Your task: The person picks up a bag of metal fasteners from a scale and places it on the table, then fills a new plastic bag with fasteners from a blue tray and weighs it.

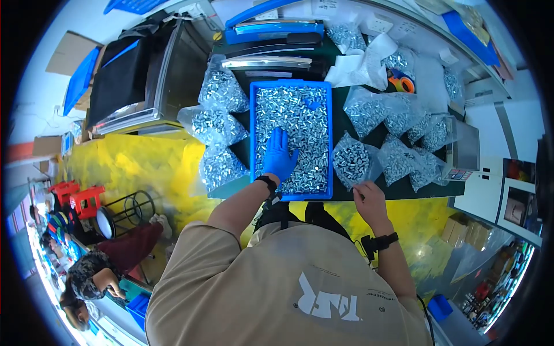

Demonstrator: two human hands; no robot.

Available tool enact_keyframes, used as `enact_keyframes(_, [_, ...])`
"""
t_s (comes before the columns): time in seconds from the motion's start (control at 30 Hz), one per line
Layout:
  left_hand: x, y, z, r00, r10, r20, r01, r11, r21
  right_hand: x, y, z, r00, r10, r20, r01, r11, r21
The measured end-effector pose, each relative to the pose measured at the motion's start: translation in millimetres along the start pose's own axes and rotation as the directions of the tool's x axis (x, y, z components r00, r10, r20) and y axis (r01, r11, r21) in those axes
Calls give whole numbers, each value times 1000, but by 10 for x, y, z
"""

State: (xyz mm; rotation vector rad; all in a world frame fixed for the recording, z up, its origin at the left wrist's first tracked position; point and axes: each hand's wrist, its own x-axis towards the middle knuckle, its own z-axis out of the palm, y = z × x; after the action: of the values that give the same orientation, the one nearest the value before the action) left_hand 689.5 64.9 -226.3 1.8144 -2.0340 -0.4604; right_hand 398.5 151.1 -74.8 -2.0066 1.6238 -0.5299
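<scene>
My left hand [280,157], in a blue glove, lies flat with fingers stretched out on a mass of small silvery metal cylinders [306,132]. They fill a blue rectangular tray [330,144] in front of me. To the right of the tray lies a clear plastic bag [352,160] of similar metal pieces, its loose film spreading toward the table edge. My bare right hand [370,200] is at the bag's near edge, fingers curled and pinched on the film. The fingertips are small in view.
Three filled bags [222,167] are stacked along the tray's left side. Several more bags [398,161] crowd the right. Behind the tray stand dark and blue bins [274,32]. An orange tape roll [405,85] lies at back right. A seated person [95,277] is at far left.
</scene>
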Motion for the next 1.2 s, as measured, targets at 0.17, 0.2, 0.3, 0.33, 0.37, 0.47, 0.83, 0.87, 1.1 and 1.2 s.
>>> enact_keyframes(0.17, [-24, -109, -12, 982, 186, 33, -187, 982, 12, 41, -73, 25, 999, 33, 4, -32, 999, -35])
enact_keyframes(0.2, [76, -49, -164, 985, 152, 79, -150, 988, -30, 49, -70, 23, 999, 40, 7, -39, 999, -38])
enact_keyframes(0.3, [410, -50, -391, 982, 84, 172, -65, 991, -116, 35, -110, 7, 998, 52, 19, -51, 997, -52])
enact_keyframes(0.33, [604, -131, -342, 996, 92, 23, -90, 994, -54, 7, -129, -1, 997, 69, 23, -68, 996, -62])
enact_keyframes(0.37, [836, -213, -320, 986, 108, -131, -106, 994, 15, 23, -126, 5, 996, 82, 22, -81, 994, -69])
enact_keyframes(0.47, [1277, -412, -270, 985, 30, -172, -8, 991, 131, 3, -117, 14, 992, 124, 27, -121, 988, -91])
enact_keyframes(0.83, [1192, -291, -185, 997, 74, 18, -76, 984, 159, 14, -152, -11, 991, 131, -23, -132, 985, -111])
enact_keyframes(0.87, [1119, -268, -192, 997, 75, 12, -76, 983, 166, 38, -134, -1, 993, 113, -19, -115, 986, -118])
enact_keyframes(1.1, [627, 34, -403, 947, 162, 276, -198, 975, 106, -9, -39, -9, 997, 76, -22, -78, 991, -105])
enact_keyframes(1.2, [473, 80, -340, 929, 214, 300, -267, 952, 149, 39, -38, -13, 997, 75, 2, -74, 992, -101])
